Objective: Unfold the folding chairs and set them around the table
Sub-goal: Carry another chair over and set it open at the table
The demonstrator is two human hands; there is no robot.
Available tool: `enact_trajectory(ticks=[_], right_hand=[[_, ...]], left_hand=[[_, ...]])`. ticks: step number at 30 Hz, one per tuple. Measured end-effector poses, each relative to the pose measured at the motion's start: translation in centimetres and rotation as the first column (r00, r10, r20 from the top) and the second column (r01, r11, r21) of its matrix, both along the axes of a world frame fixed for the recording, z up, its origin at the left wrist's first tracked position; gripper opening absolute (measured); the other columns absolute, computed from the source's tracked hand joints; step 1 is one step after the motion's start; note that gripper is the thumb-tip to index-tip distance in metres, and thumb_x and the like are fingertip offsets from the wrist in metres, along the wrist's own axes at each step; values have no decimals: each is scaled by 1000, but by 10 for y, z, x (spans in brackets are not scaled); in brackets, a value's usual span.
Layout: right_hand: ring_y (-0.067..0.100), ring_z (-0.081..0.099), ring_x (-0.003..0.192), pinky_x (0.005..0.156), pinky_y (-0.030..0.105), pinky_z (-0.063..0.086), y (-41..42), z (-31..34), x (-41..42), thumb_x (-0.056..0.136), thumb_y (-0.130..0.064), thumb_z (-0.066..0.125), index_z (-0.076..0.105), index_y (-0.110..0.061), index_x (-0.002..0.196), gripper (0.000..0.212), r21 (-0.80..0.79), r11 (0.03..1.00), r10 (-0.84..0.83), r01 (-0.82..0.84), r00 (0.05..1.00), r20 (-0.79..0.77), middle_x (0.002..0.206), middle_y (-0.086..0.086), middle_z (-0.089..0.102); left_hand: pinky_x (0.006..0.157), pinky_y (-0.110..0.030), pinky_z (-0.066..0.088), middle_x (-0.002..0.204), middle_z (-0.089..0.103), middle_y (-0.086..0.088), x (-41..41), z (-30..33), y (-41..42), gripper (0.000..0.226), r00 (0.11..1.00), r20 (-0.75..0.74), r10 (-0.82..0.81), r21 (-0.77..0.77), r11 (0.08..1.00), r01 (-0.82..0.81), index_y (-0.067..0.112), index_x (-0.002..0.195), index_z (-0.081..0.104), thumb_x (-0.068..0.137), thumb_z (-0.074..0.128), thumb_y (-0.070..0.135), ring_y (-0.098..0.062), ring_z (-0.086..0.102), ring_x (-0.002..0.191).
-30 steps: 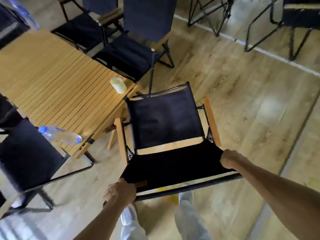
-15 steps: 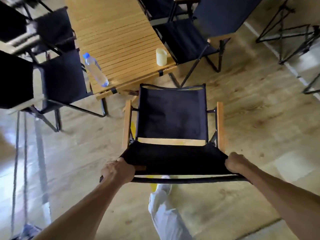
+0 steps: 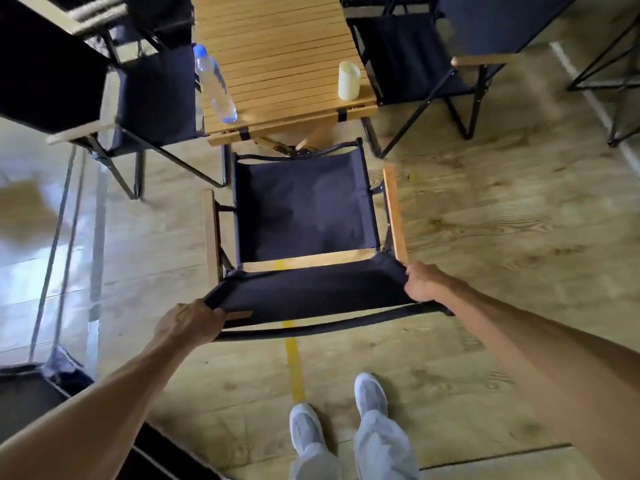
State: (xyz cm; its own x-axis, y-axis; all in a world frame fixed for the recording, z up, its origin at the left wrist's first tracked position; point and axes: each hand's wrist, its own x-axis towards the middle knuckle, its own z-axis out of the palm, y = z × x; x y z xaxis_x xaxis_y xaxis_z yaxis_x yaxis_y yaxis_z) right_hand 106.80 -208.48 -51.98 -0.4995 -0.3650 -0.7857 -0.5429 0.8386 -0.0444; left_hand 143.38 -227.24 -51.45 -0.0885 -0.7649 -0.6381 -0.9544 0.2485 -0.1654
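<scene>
An unfolded folding chair [image 3: 304, 216] with dark fabric and wooden armrests stands at the near short end of the slatted wooden table [image 3: 277, 46], its seat front facing the table. My left hand [image 3: 188, 323] grips the left top corner of its backrest. My right hand [image 3: 424, 282] grips the right top corner. Another unfolded chair [image 3: 149, 98] stands along the table's left side, and one more chair [image 3: 415, 60] along the right side.
A clear water bottle [image 3: 214, 88] and a pale cup [image 3: 349, 80] stand on the table's near end. Black metal frames [image 3: 616, 81] are at the far right. A dark object [image 3: 27, 393] lies on the floor at lower left. My feet [image 3: 339, 420] are behind the chair.
The chair has swung round from beside the table's corner to the middle of its short end and moved closer to it. Both hands kept their grip on the backrest.
</scene>
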Motion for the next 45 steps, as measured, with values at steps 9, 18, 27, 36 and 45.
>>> enact_trajectory(ticks=[9,18,27,36,45], right_hand=[[34,57,116,97,39,46,5,12,2,94,-39,51,56,-16,133,45,-68,985,153,-158,986,-66,130,11,59],[25,56,115,93,42,42,34,19,52,80,-75,48,45,-28,140,76,-201,635,730,-746,664,-163,126,-1,58],[22,69,91,68,32,39,35,17,69,90,-8,54,66,-22,116,32,-104,609,713,-787,600,-364,101,0,71],[23,67,88,67,33,41,36,19,73,87,-1,56,66,-19,108,29,-98,671,663,-735,654,-365,96,2,70],[25,68,95,69,35,41,18,24,54,90,-1,55,63,-19,113,31,-130,710,589,-692,685,-428,103,4,70]], left_hand=[[80,-40,50,104,61,-11,-3,12,28,54,993,-52,-107,-144,985,99,27,126,58,96,28,59,-29,61,88],[102,-37,40,152,43,11,-15,14,71,88,839,-124,-530,-41,847,530,33,151,33,81,31,85,-16,45,136],[72,-34,41,119,68,6,-14,15,90,36,837,-114,-535,-140,843,519,33,125,57,100,39,53,-22,66,105],[63,-31,40,108,68,4,-12,9,93,35,815,-182,-550,-241,829,505,25,120,53,101,39,51,-21,68,95],[81,-38,46,107,67,2,-28,0,76,30,769,-266,-581,-348,802,485,23,117,52,102,40,45,-24,65,101]])
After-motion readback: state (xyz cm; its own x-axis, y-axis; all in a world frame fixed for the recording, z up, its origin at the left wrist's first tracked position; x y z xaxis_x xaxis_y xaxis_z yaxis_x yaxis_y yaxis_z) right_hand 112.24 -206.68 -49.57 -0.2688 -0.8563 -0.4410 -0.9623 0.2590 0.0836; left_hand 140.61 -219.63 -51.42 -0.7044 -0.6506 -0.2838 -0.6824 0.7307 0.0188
